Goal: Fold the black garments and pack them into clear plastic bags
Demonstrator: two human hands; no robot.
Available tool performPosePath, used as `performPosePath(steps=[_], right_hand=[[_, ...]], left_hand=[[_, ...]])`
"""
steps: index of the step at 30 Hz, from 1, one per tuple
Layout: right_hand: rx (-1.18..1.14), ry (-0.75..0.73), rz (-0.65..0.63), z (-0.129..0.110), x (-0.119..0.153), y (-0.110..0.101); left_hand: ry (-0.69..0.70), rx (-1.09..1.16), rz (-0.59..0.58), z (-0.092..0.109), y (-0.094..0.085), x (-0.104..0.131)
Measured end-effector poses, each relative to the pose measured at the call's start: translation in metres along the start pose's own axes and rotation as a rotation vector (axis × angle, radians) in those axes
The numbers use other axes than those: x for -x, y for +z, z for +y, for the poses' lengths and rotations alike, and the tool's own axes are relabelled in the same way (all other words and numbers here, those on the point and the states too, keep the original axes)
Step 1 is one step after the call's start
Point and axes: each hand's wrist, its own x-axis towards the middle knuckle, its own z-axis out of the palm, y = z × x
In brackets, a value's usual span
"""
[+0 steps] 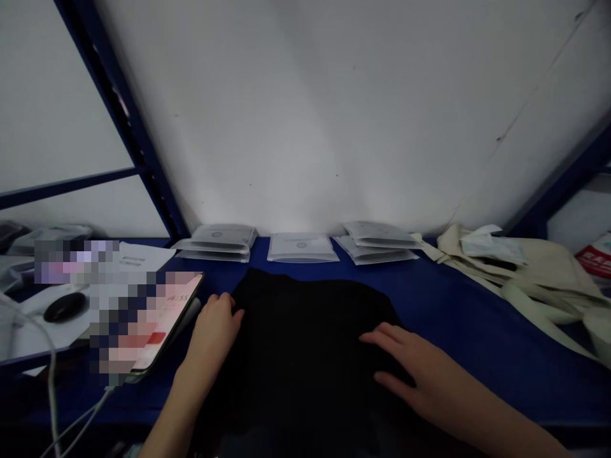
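A piece of black cloth (310, 343), perhaps a garment, lies spread over the blue tabletop in front of me. At its upper left edge is my left hand (217, 324), its fingers bent together and closed on the fabric. My right hand (401, 356) rests on the right side of the cloth, open, with thumb and fingers apart. Dark folds hide the cloth's lower part, and its exact kind cannot be made out.
Flat frosted zip bags lie along the wall: a left stack (217, 242), a middle bag (301, 248) and a right stack (377, 242). A lit phone (167, 318) with a cable stands left, near papers and a black mouse (65, 307). Cream fabric straps (539, 299) lie right.
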Motion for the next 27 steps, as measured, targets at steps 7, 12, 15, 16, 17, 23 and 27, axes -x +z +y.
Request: performPosePath(steps=[7, 12, 15, 16, 17, 23, 27], right_hand=[[0.198, 0.048, 0.088, 0.028, -0.023, 0.001], [0.222, 0.009, 0.221, 0.026, -0.031, 0.003], [0.178, -0.019, 0.208, 0.023, -0.030, 0.008], [0.172, -0.016, 0.206, 0.024, -0.030, 0.011], [0.169, -0.009, 0.207, 0.025, -0.029, 0.013], [0.157, 0.025, 0.205, 0.035, -0.024, 0.019], [0.137, 0.065, 0.202, 0.042, -0.019, 0.021]], left_hand=[[0.028, -0.010, -0.012, 0.002, -0.003, -0.010], [0.023, 0.023, -0.012, 0.006, -0.002, -0.019], [0.003, -0.039, 0.010, 0.008, 0.000, -0.020], [-0.003, -0.068, 0.007, 0.009, 0.001, -0.020], [-0.008, -0.094, -0.002, 0.010, 0.001, -0.020], [-0.030, -0.091, -0.005, 0.013, 0.000, -0.019], [-0.056, -0.010, 0.019, 0.013, -0.006, -0.021]])
